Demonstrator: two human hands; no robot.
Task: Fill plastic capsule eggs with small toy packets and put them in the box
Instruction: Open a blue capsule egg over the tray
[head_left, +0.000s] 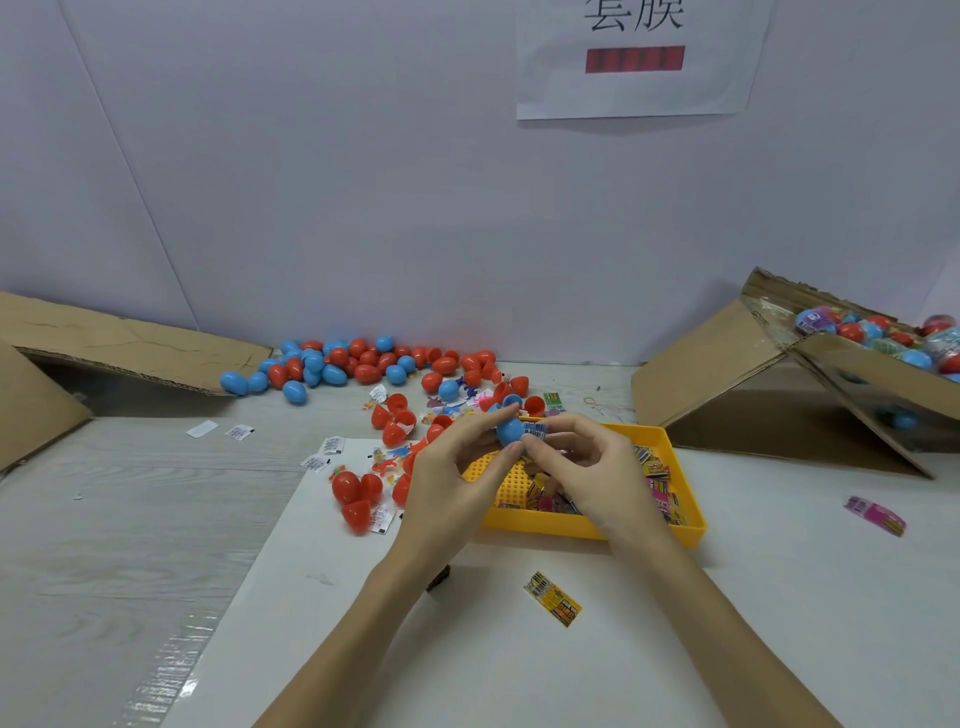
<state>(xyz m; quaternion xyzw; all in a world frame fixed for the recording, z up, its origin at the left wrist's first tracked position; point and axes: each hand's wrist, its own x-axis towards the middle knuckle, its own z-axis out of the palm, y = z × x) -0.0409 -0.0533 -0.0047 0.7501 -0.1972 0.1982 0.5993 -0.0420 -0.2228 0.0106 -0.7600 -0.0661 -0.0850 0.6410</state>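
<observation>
My left hand (457, 462) holds a blue egg half (509, 430) above the yellow tray (675, 535). My right hand (587, 462) pinches a small printed packet (535, 430) at the open mouth of that half. Several colourful packets (657, 467) lie in the tray. A heap of red and blue egg halves (353, 364) lies at the back of the table. The cardboard box (831, 364) at the right holds several filled eggs (852, 330).
Loose red halves (356, 499) and small toy packets (317, 462) lie left of the tray. A yellow packet (553, 605) lies near me, a pink one (875, 514) to the right. A flattened cardboard box (104, 343) stands at the left.
</observation>
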